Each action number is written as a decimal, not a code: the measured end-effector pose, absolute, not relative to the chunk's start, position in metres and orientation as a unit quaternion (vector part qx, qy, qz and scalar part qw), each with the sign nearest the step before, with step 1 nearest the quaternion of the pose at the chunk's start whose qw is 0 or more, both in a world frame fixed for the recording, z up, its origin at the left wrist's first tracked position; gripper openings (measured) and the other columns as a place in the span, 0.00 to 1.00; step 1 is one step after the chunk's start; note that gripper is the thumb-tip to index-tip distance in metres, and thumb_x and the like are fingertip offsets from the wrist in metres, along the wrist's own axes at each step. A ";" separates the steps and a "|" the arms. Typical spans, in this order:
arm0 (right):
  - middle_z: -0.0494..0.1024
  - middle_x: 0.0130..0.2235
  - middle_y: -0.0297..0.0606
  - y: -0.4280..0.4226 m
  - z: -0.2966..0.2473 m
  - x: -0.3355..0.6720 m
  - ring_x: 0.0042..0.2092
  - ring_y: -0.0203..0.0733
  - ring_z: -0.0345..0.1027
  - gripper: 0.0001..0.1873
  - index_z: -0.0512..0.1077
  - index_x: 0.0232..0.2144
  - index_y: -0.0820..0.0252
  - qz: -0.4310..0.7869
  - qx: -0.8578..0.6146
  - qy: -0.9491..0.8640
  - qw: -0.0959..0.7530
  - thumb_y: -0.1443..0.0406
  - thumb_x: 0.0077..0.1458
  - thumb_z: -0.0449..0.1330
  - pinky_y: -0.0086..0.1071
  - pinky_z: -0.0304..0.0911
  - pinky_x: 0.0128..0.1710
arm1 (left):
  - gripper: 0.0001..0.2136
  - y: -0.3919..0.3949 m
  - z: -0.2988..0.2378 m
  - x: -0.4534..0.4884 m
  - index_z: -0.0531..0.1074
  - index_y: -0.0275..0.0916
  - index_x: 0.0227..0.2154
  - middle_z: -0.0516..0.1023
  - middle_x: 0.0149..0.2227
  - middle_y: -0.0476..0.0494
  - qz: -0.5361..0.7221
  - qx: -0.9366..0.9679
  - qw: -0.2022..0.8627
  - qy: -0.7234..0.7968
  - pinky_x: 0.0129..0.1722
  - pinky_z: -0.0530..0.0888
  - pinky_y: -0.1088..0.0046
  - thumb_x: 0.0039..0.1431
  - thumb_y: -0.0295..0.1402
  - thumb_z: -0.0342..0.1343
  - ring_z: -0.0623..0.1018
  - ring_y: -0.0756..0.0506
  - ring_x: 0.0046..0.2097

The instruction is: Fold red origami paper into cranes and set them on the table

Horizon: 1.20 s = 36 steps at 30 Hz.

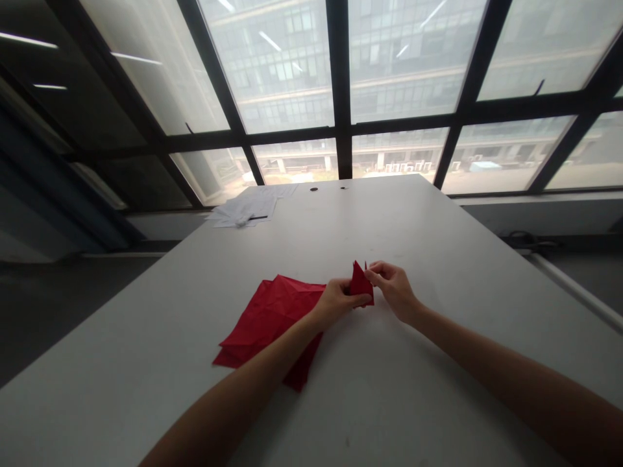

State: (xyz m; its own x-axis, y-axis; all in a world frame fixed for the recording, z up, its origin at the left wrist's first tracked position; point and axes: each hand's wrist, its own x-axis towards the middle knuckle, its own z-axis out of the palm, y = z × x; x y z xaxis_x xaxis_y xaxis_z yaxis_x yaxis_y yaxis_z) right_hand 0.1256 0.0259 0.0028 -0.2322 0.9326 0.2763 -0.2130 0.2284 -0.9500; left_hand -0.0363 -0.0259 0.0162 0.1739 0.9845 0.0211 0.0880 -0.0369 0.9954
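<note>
Hands: two (337, 299) (393, 285), pinching one folded red paper (361, 283).

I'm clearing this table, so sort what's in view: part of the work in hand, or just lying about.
In hand: red fold, pinched by left hand and right hand; red sheets under the left forearm.
Lying about: white papers at the far edge.

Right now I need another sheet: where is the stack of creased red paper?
The stack of creased red paper lies left of centre on the grey table in the head view, just left of the left hand.
</note>
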 end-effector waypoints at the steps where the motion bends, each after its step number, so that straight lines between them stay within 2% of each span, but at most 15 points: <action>1: 0.74 0.30 0.35 0.025 0.003 0.125 0.32 0.38 0.63 0.14 0.75 0.26 0.58 0.552 -0.312 -0.566 0.528 0.55 0.48 0.70 0.32 0.60 0.33 | 0.14 -0.026 0.016 -0.037 0.76 0.31 0.26 0.74 0.24 0.48 0.430 0.574 0.514 0.471 0.28 0.64 0.75 0.45 0.38 0.69 0.69 0.51 0.26; 7: 0.73 0.27 0.32 0.024 0.002 0.124 0.28 0.36 0.64 0.17 0.73 0.26 0.58 0.633 -0.311 -0.515 0.487 0.53 0.44 0.72 0.31 0.61 0.30 | 0.12 -0.027 0.017 -0.038 0.77 0.31 0.26 0.73 0.24 0.50 0.420 0.577 0.513 0.477 0.29 0.64 0.75 0.45 0.36 0.69 0.69 0.51 0.26; 10: 0.74 0.27 0.34 0.024 0.001 0.125 0.28 0.37 0.66 0.18 0.75 0.29 0.58 0.620 -0.333 -0.536 0.467 0.49 0.50 0.66 0.31 0.62 0.29 | 0.14 -0.026 0.017 -0.036 0.79 0.31 0.30 0.75 0.26 0.48 0.450 0.561 0.509 0.473 0.30 0.65 0.74 0.45 0.37 0.70 0.70 0.50 0.27; 13: 0.77 0.27 0.37 0.022 0.001 0.126 0.29 0.39 0.68 0.18 0.78 0.30 0.61 0.573 -0.339 -0.600 0.444 0.51 0.50 0.67 0.33 0.63 0.30 | 0.17 -0.025 0.016 -0.035 0.80 0.30 0.32 0.77 0.27 0.46 0.477 0.550 0.499 0.470 0.31 0.67 0.74 0.44 0.40 0.71 0.73 0.49 0.29; 18: 0.79 0.28 0.39 0.020 0.001 0.127 0.29 0.39 0.67 0.15 0.79 0.28 0.63 0.529 -0.344 -0.598 0.494 0.55 0.48 0.69 0.32 0.62 0.30 | 0.19 -0.023 0.014 -0.035 0.80 0.30 0.33 0.79 0.27 0.43 0.504 0.534 0.491 0.469 0.28 0.66 0.75 0.50 0.44 0.67 0.73 0.49 0.27; 23: 0.76 0.25 0.36 0.019 0.004 0.126 0.26 0.35 0.62 0.14 0.80 0.30 0.63 0.523 -0.349 -0.593 0.502 0.56 0.51 0.66 0.30 0.57 0.26 | 0.18 -0.022 0.011 -0.036 0.82 0.29 0.34 0.81 0.31 0.39 0.525 0.519 0.485 0.469 0.31 0.68 0.74 0.51 0.43 0.67 0.76 0.47 0.31; 26: 0.75 0.26 0.36 0.020 0.003 0.127 0.26 0.35 0.60 0.16 0.80 0.34 0.63 0.520 -0.348 -0.595 0.504 0.55 0.53 0.64 0.30 0.55 0.25 | 0.17 -0.022 0.010 -0.035 0.82 0.30 0.33 0.81 0.30 0.40 0.527 0.516 0.486 0.468 0.31 0.68 0.74 0.50 0.42 0.68 0.76 0.46 0.30; 30: 0.71 0.23 0.33 0.024 0.000 0.128 0.25 0.34 0.58 0.17 0.78 0.29 0.63 0.557 -0.331 -0.578 0.496 0.53 0.55 0.63 0.29 0.54 0.24 | 0.17 -0.023 0.014 -0.035 0.82 0.30 0.34 0.82 0.30 0.40 0.515 0.526 0.501 0.456 0.31 0.67 0.74 0.51 0.43 0.67 0.75 0.47 0.30; 36: 0.74 0.26 0.34 0.029 -0.002 0.130 0.26 0.34 0.60 0.16 0.78 0.34 0.61 0.564 -0.318 -0.556 0.521 0.54 0.49 0.68 0.29 0.56 0.25 | 0.17 -0.024 0.014 -0.037 0.82 0.30 0.33 0.77 0.25 0.45 0.481 0.555 0.492 0.468 0.27 0.62 0.76 0.53 0.43 0.65 0.69 0.51 0.26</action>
